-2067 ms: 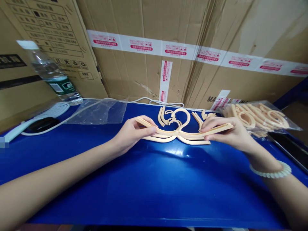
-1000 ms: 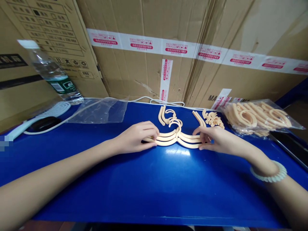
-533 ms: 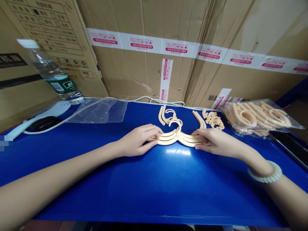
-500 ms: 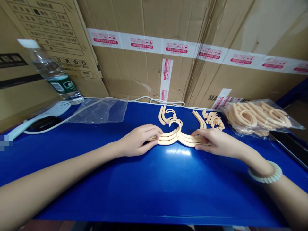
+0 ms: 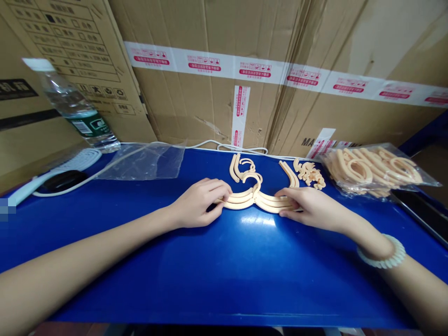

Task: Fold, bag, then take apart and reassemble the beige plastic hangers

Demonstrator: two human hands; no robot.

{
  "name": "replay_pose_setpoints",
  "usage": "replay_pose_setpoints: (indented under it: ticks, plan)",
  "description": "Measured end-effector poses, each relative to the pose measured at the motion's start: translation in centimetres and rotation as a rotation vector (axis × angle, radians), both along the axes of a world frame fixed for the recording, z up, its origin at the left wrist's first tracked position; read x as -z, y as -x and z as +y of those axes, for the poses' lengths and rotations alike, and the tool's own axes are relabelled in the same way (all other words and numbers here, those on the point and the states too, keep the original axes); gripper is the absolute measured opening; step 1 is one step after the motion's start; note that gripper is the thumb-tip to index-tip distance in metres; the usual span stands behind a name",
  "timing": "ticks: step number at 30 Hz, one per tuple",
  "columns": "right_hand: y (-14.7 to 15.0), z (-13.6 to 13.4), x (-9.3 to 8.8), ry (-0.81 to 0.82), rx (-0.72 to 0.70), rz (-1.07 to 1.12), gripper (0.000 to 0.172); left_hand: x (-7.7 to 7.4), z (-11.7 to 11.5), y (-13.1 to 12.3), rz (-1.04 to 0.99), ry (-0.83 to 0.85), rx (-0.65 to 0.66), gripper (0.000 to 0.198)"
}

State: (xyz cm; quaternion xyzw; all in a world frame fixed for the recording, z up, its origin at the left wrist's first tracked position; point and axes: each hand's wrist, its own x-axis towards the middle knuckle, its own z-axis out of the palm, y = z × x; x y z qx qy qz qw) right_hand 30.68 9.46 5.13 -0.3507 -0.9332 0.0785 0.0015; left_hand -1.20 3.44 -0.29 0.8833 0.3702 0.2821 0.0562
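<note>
Stacked beige clothes hangers (image 5: 240,199) lie on the blue table with their curved hooks pointing away from me. My left hand (image 5: 202,204) grips the left ends of their arms between thumb and fingers. At the opposite ends, my right hand (image 5: 310,207) is closed on the right arms. The outer tips are hidden by my fingers. Just behind the hooks are loose curved hanger arms (image 5: 234,169) and a loose hook (image 5: 248,163). More straight-looking arms (image 5: 290,174) lie behind my right hand, beside a small pile of beige connector pieces (image 5: 310,173).
A clear bag of beige hanger parts (image 5: 374,170) sits at the right, by a dark phone-like device (image 5: 420,212). On the left stand a water bottle (image 5: 79,109), a pale fan-like item (image 5: 79,161) and a flat plastic bag (image 5: 150,161). Cardboard boxes (image 5: 196,107) and a white cable (image 5: 210,142) line the back.
Both hands and the hangers between them have shifted slightly left. Their hold on the hanger arms looks the same; the other items stay in place.
</note>
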Motion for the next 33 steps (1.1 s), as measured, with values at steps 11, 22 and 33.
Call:
replay_pose_setpoints:
  ticks: [11,22,33]
  plan:
    - [0.21,-0.18,-0.11,-0.052,0.025,-0.02,0.033,0.27,0.01,-0.17,0.009,-0.056,-0.022,0.011]
    - [0.08,-0.35,-0.05,-0.079,0.014,-0.006,0.032,0.25,0.0,-0.24,-0.012,-0.041,-0.023,0.009]
    - [0.23,-0.53,-0.05,-0.089,0.019,-0.032,0.03,0.4,0.09,-0.13,-0.031,-0.037,-0.015,0.008]
